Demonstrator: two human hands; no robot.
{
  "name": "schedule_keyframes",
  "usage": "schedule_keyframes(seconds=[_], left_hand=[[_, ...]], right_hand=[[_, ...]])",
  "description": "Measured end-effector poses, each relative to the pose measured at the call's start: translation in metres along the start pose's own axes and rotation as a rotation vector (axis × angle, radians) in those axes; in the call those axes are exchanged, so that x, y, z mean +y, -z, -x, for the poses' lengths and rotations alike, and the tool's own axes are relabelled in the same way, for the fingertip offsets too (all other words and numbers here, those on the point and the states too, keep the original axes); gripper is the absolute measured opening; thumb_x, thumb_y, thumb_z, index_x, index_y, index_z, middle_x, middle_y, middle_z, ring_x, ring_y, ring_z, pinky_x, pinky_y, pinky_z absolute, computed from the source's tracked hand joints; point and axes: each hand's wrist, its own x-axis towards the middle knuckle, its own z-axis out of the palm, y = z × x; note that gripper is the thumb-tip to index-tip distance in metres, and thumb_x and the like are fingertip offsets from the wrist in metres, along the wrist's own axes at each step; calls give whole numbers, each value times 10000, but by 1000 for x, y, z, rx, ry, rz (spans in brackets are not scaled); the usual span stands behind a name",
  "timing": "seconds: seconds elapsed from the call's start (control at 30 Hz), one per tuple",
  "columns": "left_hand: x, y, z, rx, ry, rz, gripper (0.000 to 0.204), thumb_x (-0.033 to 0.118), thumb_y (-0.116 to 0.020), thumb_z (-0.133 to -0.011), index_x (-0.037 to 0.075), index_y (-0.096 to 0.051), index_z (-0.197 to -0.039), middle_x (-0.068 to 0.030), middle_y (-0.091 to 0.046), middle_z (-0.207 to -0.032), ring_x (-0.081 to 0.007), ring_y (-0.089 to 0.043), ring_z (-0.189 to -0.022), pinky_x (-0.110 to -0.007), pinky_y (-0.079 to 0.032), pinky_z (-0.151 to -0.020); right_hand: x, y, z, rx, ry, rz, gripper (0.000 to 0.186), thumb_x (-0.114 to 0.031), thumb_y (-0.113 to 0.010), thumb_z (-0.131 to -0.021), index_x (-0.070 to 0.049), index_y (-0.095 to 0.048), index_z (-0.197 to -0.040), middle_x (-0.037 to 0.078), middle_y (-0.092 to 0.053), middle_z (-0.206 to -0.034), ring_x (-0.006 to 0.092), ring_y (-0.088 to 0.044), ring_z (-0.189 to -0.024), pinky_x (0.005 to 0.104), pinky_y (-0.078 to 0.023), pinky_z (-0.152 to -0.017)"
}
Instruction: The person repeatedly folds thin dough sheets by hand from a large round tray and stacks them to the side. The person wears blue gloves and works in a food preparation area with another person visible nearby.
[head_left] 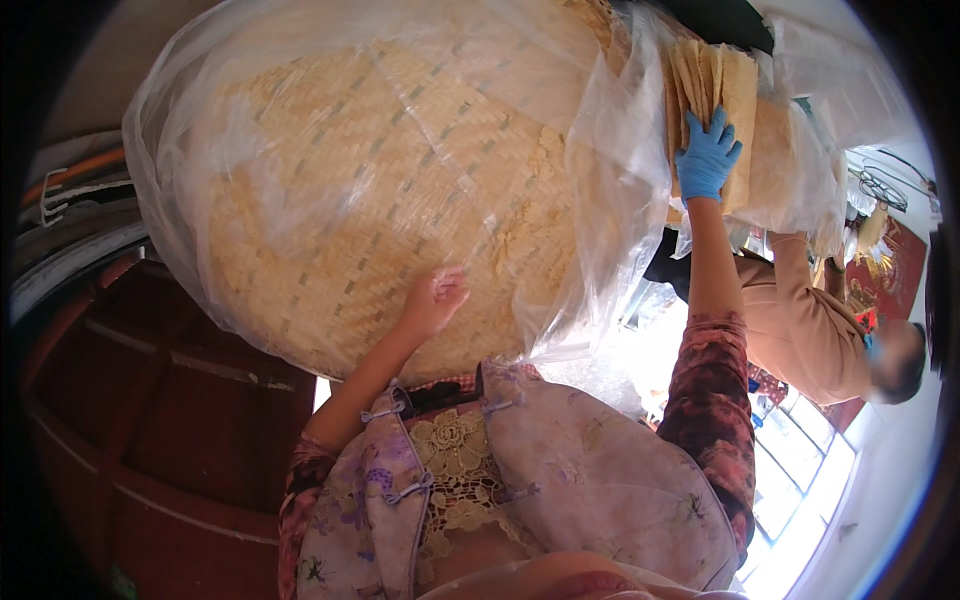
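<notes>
A large round woven bamboo tray [330,140], loosely wrapped in clear plastic sheeting [610,130], fills the middle in front of me. Pale yellow crumbs and flakes [535,205] are scattered on its weave, thickest toward the right. My left hand [438,298] is bare and hovers over the tray's near part, fingers curled in, with nothing visible in them. Off to the right, my right hand [708,155] wears a blue glove. Its fingers are spread on a stack of thin, tan, dry-looking sheets [738,85], whose edges fan upward at the left.
A person [805,320] in a tan top stands at the right, an arm reaching toward the plastic-covered stack. More clear plastic [840,85] lies at the upper right. Dark red panelled boards [170,420] are at the lower left, and curved rails [80,200] run along the left side.
</notes>
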Motion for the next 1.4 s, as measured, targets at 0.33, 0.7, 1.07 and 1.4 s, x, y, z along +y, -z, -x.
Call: schedule_keyframes(seconds=[0.33,0.7,1.07,1.4], left_hand=[[4,-12,13,68,-74,-170,479,110,-651,-814,-51,-476,-1229,-156,-600,-1081,-161,-588,-925,-282,-485,-818],[3,-79,83,-38,-432,-272,283,41,-583,-863,-33,-542,-1132,-99,-643,-985,-129,-603,-878,-256,-486,-784],[-125,-267,143,-675,129,-691,314,8,-636,-818,-39,-528,-1110,-115,-671,-860,-129,-632,-729,-231,-504,-684],[-325,-532,70,-753,431,-902,334,129,-617,-844,-47,-535,-1115,-101,-660,-878,-124,-623,-748,-230,-496,-662]], right_hand=[[-20,-21,3,-6,126,-205,584,-107,-631,-733,-258,-493,-1280,175,-329,-1410,392,-400,-1205,499,-333,-975],[11,128,293,119,71,-962,573,-150,-656,-716,-164,-500,-1268,166,-478,-1265,339,-503,-1084,432,-402,-921],[-96,132,711,-720,-571,-1615,469,-245,-612,-772,-144,-551,-1227,170,-578,-1153,332,-578,-1001,402,-455,-893],[-13,-39,909,-871,-910,-1724,430,-256,-601,-794,-133,-580,-1206,168,-608,-1118,342,-582,-1015,401,-459,-890]])
